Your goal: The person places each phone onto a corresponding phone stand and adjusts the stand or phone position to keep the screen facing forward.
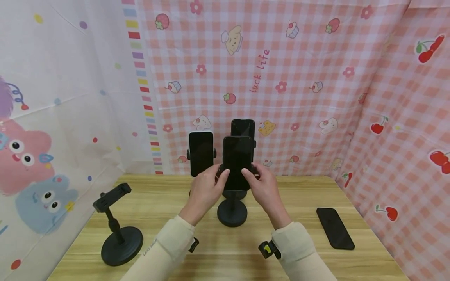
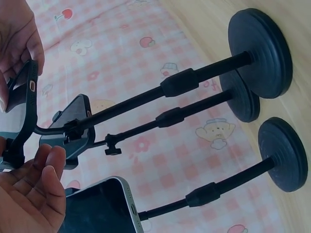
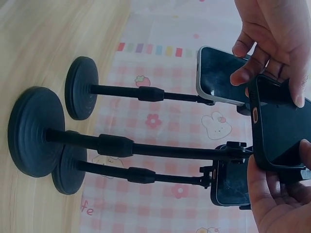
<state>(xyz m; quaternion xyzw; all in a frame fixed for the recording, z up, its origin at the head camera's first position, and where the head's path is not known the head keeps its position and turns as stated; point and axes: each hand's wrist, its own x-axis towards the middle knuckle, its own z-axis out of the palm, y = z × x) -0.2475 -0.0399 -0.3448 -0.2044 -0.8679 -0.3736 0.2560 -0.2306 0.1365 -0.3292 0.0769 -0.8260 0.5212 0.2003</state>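
A black smartphone (image 1: pixel 238 156) stands upright, screen toward me, in the clamp of the front phone stand (image 1: pixel 232 214). My left hand (image 1: pixel 205 185) grips its left side, thumb at the screen edge and fingers behind by the clamp. On the opposite side, my right hand (image 1: pixel 265 189) pinches the edge the same way. The right wrist view shows the dark phone (image 3: pixel 284 128) between both hands, with the stand's pole (image 3: pixel 175 151) running from behind it to the round base (image 3: pixel 36 131). Part of the clamp is hidden by my fingers.
Behind, a white-edged phone (image 1: pixel 201 150) and another black phone (image 1: pixel 242 127) sit in similar stands. An unloaded stand (image 1: pixel 121 245) is at the left of the wooden table (image 1: pixel 168 207). Another phone (image 1: pixel 335 228) lies flat at right. Patterned cloth (image 1: pixel 309 58) encloses the back and sides.
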